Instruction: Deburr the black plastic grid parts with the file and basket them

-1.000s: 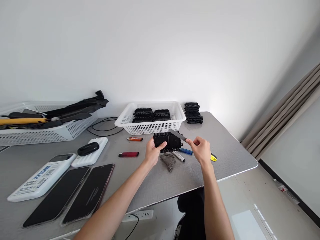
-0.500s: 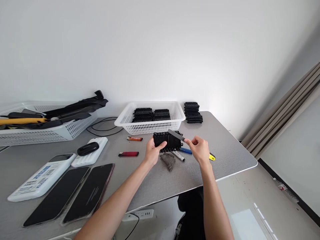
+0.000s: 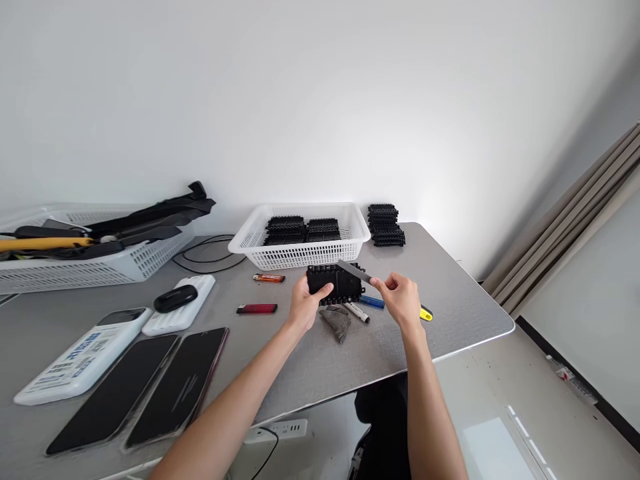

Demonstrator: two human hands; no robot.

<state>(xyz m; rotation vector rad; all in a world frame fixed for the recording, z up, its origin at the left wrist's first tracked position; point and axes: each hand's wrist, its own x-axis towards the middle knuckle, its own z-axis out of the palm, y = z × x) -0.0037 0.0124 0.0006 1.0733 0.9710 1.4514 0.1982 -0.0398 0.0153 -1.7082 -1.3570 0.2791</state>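
Observation:
My left hand [image 3: 306, 305] grips a black plastic plate [image 3: 340, 283] with toothed long edges, its thumb lying over the plate's face. My right hand [image 3: 399, 300] is closed around a flat file [image 3: 356, 271], whose yellow-and-black handle end sticks out behind the fist. The file's dark blade slants across the plate's upper right edge; whether it touches is too small to tell. Beneath the held plate, a crumpled grey cloth [image 3: 337, 323], a white marker [image 3: 358, 312] and a blue object [image 3: 371, 302], partly hidden, lie on the table.
Similar black plates fill part of a white basket [image 3: 305, 255]; more stand in a stack [image 3: 386, 225] to its right. Two lighters [image 3: 257, 309] [image 3: 269, 278], phones [image 3: 177, 387], power banks [image 3: 83, 357] and a mouse [image 3: 175, 298] lie leftward. Another basket [image 3: 145, 260] holds tools.
My right hand and the file have shifted very slightly to the right. My left hand keeps the plate in nearly the same place.

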